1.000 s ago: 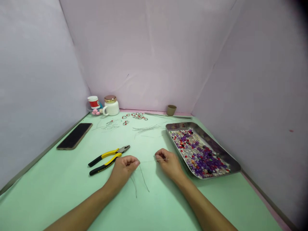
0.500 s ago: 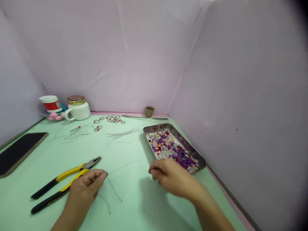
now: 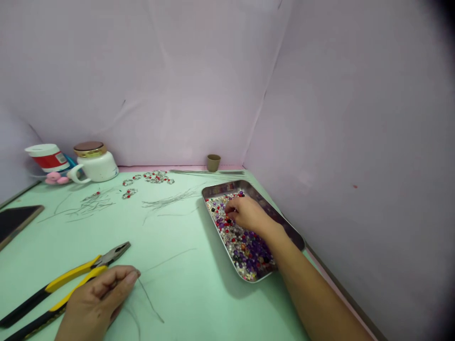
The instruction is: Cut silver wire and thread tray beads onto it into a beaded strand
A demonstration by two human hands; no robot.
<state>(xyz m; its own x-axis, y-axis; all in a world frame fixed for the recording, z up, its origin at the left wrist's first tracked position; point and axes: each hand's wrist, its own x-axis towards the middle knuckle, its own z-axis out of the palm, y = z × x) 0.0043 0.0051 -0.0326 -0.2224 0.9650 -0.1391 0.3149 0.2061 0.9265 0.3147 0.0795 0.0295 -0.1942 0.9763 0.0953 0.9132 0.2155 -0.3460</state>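
Observation:
Thumb and index finger of my left hand (image 3: 101, 299) are pinched on a thin wire (image 3: 151, 299); its ends stick out over the green tabletop. Behind that hand, partly covered by it, lie yellow and black pliers (image 3: 73, 275) with their jaws pointing away to the right. My right hand (image 3: 248, 214) reaches into a metal tray (image 3: 232, 271), fingertips bent together among the small beads (image 3: 253, 251). The beads are purple, red, clear, white and black. Whether a bead is between those fingertips I cannot make out.
Loose wire pieces (image 3: 170, 199) and wire rings with red beads (image 3: 156, 177) lie farther back. Along the back stand a white lidded mug (image 3: 101, 166), a white and red tub (image 3: 49, 158) and a small brown cup (image 3: 213, 163). A dark flat object (image 3: 17, 220) lies left.
My right hand has moved forward from the tray's near side into the beads. The left hand keeps its pinch on the wire. The view has turned slightly right.

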